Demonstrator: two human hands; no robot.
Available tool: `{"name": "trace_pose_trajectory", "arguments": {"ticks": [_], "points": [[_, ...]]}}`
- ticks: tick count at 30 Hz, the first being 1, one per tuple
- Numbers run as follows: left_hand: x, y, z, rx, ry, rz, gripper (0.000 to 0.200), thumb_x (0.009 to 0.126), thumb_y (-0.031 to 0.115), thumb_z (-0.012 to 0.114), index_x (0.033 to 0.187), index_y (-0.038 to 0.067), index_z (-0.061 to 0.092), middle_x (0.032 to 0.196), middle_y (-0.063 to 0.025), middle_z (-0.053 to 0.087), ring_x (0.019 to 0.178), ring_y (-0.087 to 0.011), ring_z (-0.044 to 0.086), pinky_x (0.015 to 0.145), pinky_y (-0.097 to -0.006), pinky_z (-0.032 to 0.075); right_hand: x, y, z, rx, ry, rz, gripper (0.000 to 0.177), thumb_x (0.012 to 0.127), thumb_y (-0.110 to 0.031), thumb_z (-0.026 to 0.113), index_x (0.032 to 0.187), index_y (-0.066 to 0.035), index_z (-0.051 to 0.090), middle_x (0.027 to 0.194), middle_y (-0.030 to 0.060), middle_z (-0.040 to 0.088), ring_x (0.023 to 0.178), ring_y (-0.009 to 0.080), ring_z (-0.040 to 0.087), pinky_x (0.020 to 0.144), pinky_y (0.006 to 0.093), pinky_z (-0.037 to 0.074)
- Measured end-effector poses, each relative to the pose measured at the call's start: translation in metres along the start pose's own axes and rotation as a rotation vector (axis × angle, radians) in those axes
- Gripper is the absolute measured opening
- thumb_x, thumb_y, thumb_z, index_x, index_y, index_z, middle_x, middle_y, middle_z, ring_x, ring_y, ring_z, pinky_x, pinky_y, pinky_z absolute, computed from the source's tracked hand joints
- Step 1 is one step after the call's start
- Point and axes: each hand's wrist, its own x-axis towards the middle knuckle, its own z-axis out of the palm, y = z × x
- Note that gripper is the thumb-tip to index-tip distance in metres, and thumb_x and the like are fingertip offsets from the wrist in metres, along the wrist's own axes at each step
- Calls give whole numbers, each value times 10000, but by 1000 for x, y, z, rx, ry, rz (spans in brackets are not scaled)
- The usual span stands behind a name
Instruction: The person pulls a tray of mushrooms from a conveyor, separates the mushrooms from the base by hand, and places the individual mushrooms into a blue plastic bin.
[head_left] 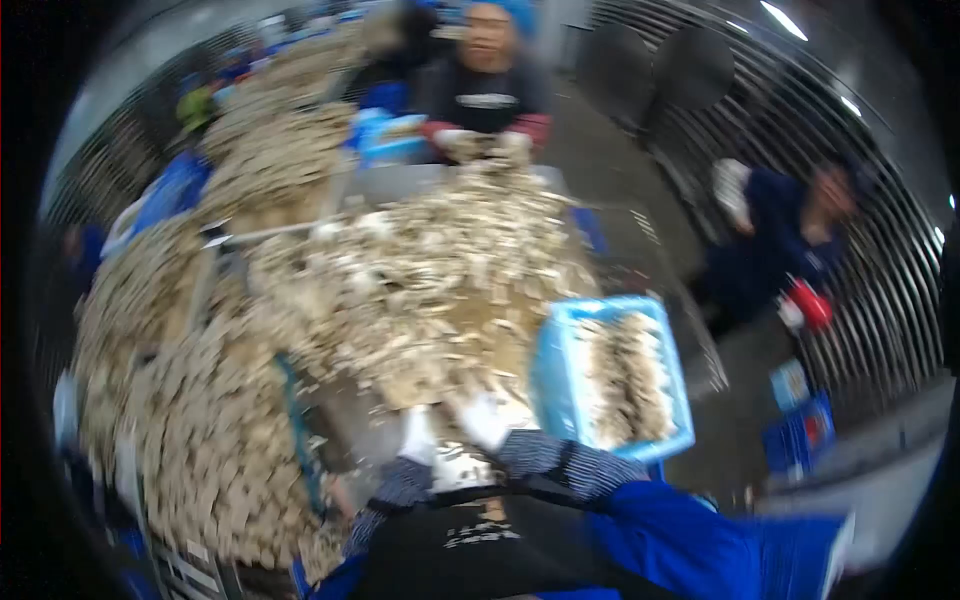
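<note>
Both of my hands wear white gloves and reach to the near edge of a large heap of pale, beige pieces (440,250) on a metal table. My left hand (417,432) is at the heap's edge, its fingers smeared by motion. Just right of it, my right hand (482,417) touches the same edge, and its fingers are blurred too. What either hand holds, if anything, cannot be made out. A light blue bin (683,400) to the right of my right hand holds neatly layered pale pieces with a darker middle band.
Across the table a person (487,95) has both gloved hands in the heap. Another person in dark blue (775,225) is at the right. More pieces (215,450) cover the surfaces at the left. Blue crates (800,435) stand at the lower right.
</note>
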Motion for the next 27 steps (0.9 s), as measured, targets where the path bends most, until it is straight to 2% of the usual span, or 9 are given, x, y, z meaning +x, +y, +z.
{"name": "trace_pose_trajectory", "arguments": {"ticks": [1, 2, 3, 7, 18, 21, 23, 25, 27], "points": [[9, -11, -32, 282, -84, 126, 321, 991, 291, 525, 1231, 82, 568, 1081, -41, 612, 980, -162, 591, 845, -316, 520, 1, 9, 12, 765, -184, 578, 647, 868, -331, 638, 1423, -71, 428, 1209, 248, 558, 1141, 339, 558, 937, 438, 483], [-11, 1, 7, 355, -52, 135, 526, 1025, 321, 477, 1452, 38, 355, 1422, -141, 452, 1227, -216, 497, 1018, -332, 449, 12, -18, -62, 291, -255, 283, 662, 866, -207, 593, 1475, -84, 364, 1212, 257, 554, 1210, 366, 519, 969, 430, 472], [-13, 7, 28, 502, -66, 43, 603, 987, 406, 557, 1447, 60, 377, 1427, -97, 461, 1232, -225, 490, 1020, -368, 449, -5, 24, -1, -155, -171, -57, 617, 894, -112, 528, 1484, -70, 352, 1217, 263, 557, 1204, 395, 527, 989, 403, 465], [-20, 0, 44, 434, -97, 93, 499, 944, 237, 673, 1373, 56, 497, 1242, -26, 599, 1152, -145, 540, 963, -308, 455, 7, 47, 31, 985, 21, 527, 400, 976, -258, 563, 1274, 8, 583, 1129, 218, 659, 1027, 316, 635, 912, 364, 487], [-28, -2, 73, 100, 71, 404, 383, 877, -75, 582, 1246, 26, 567, 1118, -40, 638, 1018, -153, 603, 876, -304, 498, 10, 17, 5, 1066, 108, 509, 270, 928, -172, 638, 1078, 52, 626, 988, 116, 693, 894, 166, 634, 808, 310, 503], [-19, 6, 17, 217, -112, -30, 206, 940, 137, 567, 1121, 54, 623, 1008, -88, 655, 888, -208, 634, 816, -323, 528, -15, 75, 64, 632, -132, 126, 298, 911, -216, 638, 1134, -19, 614, 1057, 158, 663, 985, 275, 642, 858, 361, 520], [2, -6, -11, -134, 27, -161, 171, 961, 206, 567, 1036, 64, 625, 928, -46, 662, 817, -188, 634, 807, -312, 530, -7, 17, -23, -60, -119, -119, 311, 892, -162, 609, 1192, -79, 605, 1267, 212, 581, 1149, 338, 576, 954, 413, 499], [12, 2, -59, -345, -348, -307, 206, 939, 162, 568, 1094, 38, 625, 976, -55, 667, 853, -190, 643, 832, -308, 540, -8, -7, -48, -77, -315, 177, 386, 889, -145, 575, 1270, -84, 571, 1410, 239, 467, 1261, 366, 496, 1037, 452, 451], [-50, 15, 64, 231, 123, 123, 289, 921, 95, 565, 1199, 23, 596, 1059, -57, 662, 928, -186, 641, 889, -309, 529, -14, 40, 49, 250, -42, 221, 499, 951, -291, 564, 1379, -53, 472, 1261, 297, 563, 1108, 377, 608, 958, 455, 492]]}}
